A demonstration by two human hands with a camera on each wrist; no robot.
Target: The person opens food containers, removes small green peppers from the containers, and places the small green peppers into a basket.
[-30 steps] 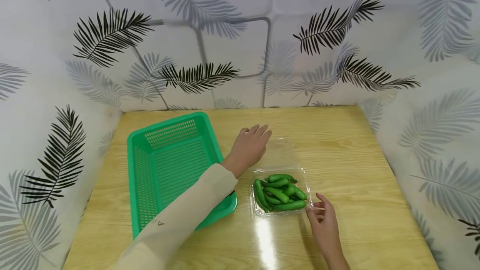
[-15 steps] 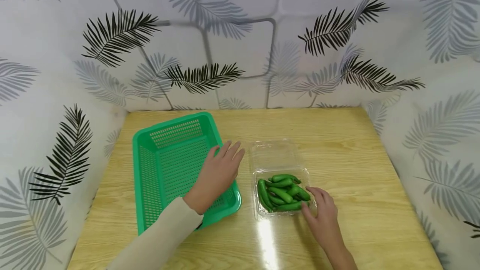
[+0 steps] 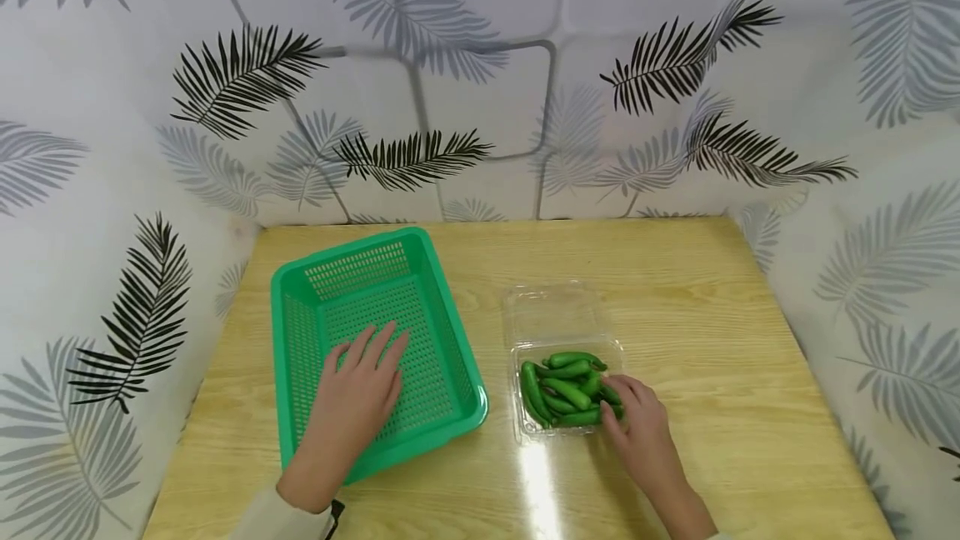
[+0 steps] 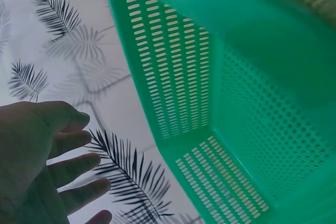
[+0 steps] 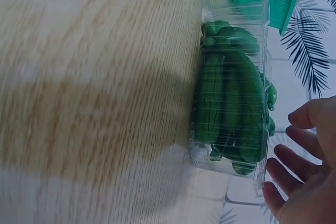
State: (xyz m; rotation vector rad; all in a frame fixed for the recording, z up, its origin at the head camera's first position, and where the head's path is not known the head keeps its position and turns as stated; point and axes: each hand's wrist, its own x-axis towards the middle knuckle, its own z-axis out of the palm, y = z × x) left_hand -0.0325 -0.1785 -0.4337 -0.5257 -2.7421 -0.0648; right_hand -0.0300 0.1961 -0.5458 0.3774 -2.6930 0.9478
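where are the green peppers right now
In the head view, the green peppers lie right of centre, inside the open clear plastic box on the table, right of the green basket, with the right hand at the box's right side.

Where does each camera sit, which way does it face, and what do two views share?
Head: worn on the head, looking forward and down at the table; left hand and right hand both show.
Left wrist: worn on that wrist, looking into the green basket; the left hand shows.
Right wrist: worn on that wrist, looking across the table, picture turned sideways, at the clear box; the right hand shows.
Head and right wrist share the green peppers.
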